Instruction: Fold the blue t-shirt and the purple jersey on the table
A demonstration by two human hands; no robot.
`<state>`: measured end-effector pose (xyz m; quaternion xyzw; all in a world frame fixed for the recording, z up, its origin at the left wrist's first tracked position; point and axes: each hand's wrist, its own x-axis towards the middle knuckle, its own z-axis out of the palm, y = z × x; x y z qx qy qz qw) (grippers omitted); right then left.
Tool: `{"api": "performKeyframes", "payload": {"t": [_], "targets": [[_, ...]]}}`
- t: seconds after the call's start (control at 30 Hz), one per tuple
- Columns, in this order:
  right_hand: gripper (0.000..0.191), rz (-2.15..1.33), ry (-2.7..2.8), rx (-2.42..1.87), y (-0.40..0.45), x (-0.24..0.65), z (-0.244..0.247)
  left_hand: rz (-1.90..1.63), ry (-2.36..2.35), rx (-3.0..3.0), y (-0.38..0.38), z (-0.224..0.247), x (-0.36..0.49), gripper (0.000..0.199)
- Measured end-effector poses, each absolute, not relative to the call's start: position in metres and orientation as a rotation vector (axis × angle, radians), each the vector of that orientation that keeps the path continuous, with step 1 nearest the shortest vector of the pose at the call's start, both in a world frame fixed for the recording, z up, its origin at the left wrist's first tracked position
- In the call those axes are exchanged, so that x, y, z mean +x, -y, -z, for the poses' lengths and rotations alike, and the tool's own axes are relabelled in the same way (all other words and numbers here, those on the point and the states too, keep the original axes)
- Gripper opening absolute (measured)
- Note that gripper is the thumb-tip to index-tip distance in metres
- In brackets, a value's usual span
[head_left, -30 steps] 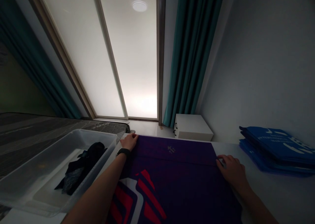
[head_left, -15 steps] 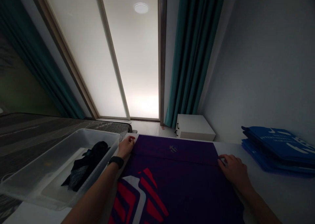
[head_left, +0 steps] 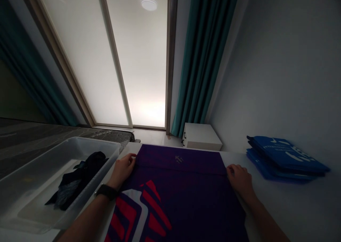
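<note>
A purple cloth (head_left: 202, 196) with a red and white print lies flat on the white table. Whether it is a garment or a bag, I cannot tell. Its far end forms a folded-over band (head_left: 157, 159) with a small pale logo. At the left end of this band, my left hand (head_left: 124, 169), with a dark watch on its wrist, is closed with its fingertips on the cloth's edge. My right hand (head_left: 239, 178) pinches the opposite edge, at the band's right end, fingers curled. The cloth's near end runs out of view.
A clear plastic bin (head_left: 106, 144) holding dark crumpled cloth (head_left: 80, 181) stands on the left. Blue folded fabric items (head_left: 285, 157) with white print are stacked at the right. Beyond the table are a white cabinet (head_left: 202, 135), a teal curtain (head_left: 202, 57) and frosted sliding doors (head_left: 144, 64).
The whole view has shifted, so the things appear farther left. My left hand has moved slightly nearer along the cloth's left edge. My right hand stays at the right edge.
</note>
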<state>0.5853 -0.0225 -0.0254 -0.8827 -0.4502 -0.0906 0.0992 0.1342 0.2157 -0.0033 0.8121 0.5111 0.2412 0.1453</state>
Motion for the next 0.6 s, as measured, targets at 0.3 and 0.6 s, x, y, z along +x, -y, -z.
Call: {"api": "performKeyframes", "payload": {"t": [0.3,0.6], "targets": [[0.033,0.291,1.382,-2.733,0.026,0.589,0.022,-0.693,-1.5,2.225,-0.217,0.002,0.134,0.04],[0.02,0.274,1.344,-2.655,0.024,0.587,0.025,-0.634,-1.557,2.384,-0.219,0.009,0.136,0.037]]}}
